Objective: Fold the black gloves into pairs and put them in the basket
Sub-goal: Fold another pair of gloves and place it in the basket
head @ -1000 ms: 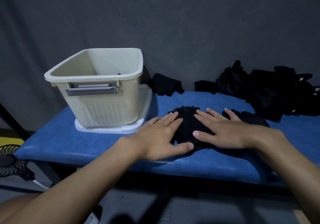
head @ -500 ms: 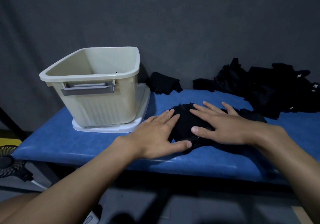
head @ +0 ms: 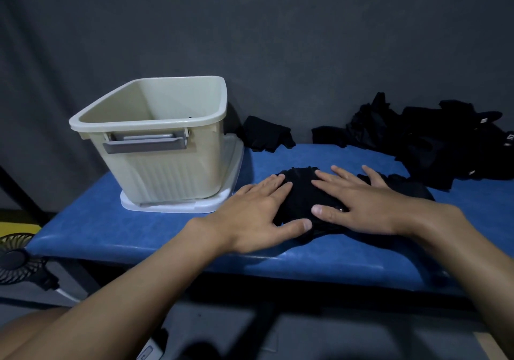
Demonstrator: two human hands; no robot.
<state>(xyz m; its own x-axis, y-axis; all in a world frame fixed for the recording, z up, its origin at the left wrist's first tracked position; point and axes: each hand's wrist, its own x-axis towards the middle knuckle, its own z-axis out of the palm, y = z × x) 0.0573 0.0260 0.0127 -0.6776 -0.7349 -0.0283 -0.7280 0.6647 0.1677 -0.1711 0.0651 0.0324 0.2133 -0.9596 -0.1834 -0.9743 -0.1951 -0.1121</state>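
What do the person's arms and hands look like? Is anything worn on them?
Both forearms are bare; no sleeves show. The left hand and right hand wear no gloves, and neither wrist has a watch or band. A small shiny spot by the right thumb may be a ring.

Small shifts only. L hand [head: 250, 212] has been slid a little fwd over the black gloves [head: 300, 192], on the side nearer the basket [head: 167, 170]; its thumb has been drawn fwd w/ it. R hand [head: 367, 206], on the side away from the basket, has likewise been pushed slightly fwd, fingertips reaching farther.
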